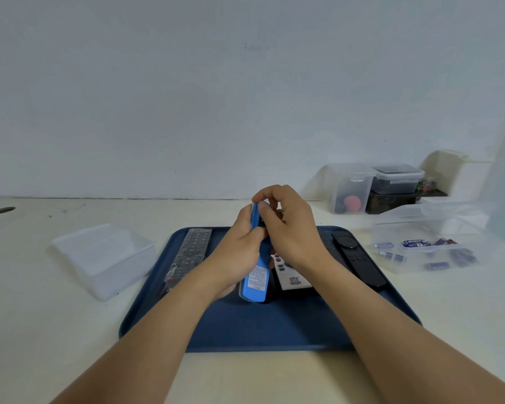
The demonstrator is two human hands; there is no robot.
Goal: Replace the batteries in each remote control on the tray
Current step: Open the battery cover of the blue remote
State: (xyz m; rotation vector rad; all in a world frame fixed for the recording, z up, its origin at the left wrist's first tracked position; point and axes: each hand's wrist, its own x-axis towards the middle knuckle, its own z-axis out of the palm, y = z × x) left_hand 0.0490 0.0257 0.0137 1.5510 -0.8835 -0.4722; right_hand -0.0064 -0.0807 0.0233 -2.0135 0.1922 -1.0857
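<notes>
Over the dark blue tray (274,325) I hold a blue remote (255,282) tilted, its labelled back facing me. My left hand (239,252) grips its middle from the left. My right hand (289,225) pinches its far top end with thumb and fingers. On the tray lie a long remote in clear wrap (188,255) at the left, a white remote (290,277) partly under my right wrist, and a black remote (357,259) at the right. A clear box with several loose batteries (420,247) stands to the right of the tray.
An empty clear plastic box (105,258) sits left of the tray. Lidded clear containers (373,185) and a white box (461,170) stand at the back right against the wall. A round hole (3,210) is in the table at far left.
</notes>
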